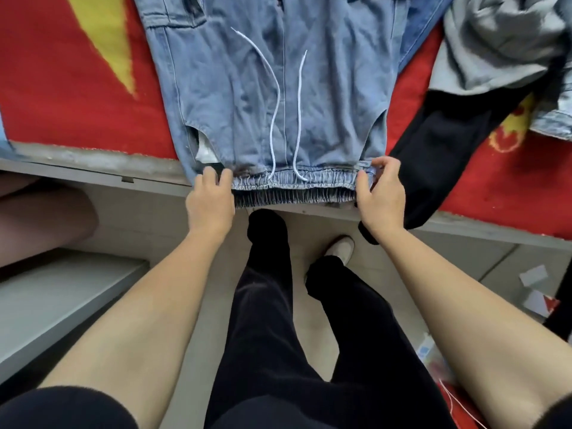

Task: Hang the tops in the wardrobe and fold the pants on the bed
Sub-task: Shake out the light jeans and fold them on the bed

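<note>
Light blue denim pants [247,88] with a white drawstring lie flat on the red bed cover [62,88], their elastic waistband hanging just over the bed's near edge. My left hand [210,202] pinches the waistband at its left end. My right hand [382,196] pinches the waistband at its right end. A black garment [448,150] lies to the right of the pants and droops off the edge. A grey top [495,48] is bunched at the upper right, with another denim piece [557,119] at the far right.
The grey bed frame edge [93,171] runs across the view. A grey shelf or low unit [62,298] stands at my left. My legs in black trousers and a white shoe [340,247] stand on the tiled floor. Paper scraps [535,289] litter the floor at right.
</note>
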A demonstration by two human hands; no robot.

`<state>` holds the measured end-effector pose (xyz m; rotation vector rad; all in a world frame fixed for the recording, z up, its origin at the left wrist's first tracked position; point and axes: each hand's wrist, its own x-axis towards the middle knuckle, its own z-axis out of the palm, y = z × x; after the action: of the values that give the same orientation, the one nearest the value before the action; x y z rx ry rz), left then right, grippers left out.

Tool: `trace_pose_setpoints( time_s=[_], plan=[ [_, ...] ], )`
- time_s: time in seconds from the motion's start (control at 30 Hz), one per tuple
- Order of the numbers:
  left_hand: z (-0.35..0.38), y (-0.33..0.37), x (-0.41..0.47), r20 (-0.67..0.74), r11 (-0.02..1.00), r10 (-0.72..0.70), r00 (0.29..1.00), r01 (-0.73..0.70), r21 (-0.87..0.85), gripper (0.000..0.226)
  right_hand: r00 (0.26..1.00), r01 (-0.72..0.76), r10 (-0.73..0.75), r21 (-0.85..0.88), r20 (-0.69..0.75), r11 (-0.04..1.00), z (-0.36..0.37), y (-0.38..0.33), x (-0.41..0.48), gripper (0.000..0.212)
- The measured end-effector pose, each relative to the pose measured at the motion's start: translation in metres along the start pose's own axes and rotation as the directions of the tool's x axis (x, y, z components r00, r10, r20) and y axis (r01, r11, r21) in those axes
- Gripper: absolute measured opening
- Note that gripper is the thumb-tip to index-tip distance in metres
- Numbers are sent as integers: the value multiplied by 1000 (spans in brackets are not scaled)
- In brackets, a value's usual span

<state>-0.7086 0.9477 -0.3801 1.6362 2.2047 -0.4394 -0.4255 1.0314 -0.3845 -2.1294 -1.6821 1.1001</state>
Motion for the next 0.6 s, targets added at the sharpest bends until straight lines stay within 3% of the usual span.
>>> trace_pose_setpoints(
  time_s=[0.07, 0.17, 0.27, 0.33, 0.47, 0.6],
  plan=[
    [8, -7, -11, 84, 997, -57, 995, 61, -49, 38, 995, 53, -41, -131, 92, 990, 8, 9, -7, 20],
    [21, -18, -17, 273, 999, -15, 962, 24, -29, 53, 974, -38, 105, -312, 201, 949, 17, 14, -4, 19],
    [19, -18, -9, 289, 1000, -2, 957, -1, 8, 46, 953, -127, 193, -268, 235, 955, 18, 11, 7, 11],
    [19, -16, -6, 216, 991, 46, 975, -72, 112, 31, 958, -100, 144, -180, 249, 979, 12, 16, 5, 7],
    [23, -13, -3, 177, 982, 108, 978, -133, 137, 15, 991, -87, 92, -52, 101, 995, 0, 27, -8, 23],
    [37, -11, -7, 394, 976, 113, 912, -177, 130, 27, 961, -231, 253, -182, 112, 956, 7, 22, 6, 25]
  ],
)
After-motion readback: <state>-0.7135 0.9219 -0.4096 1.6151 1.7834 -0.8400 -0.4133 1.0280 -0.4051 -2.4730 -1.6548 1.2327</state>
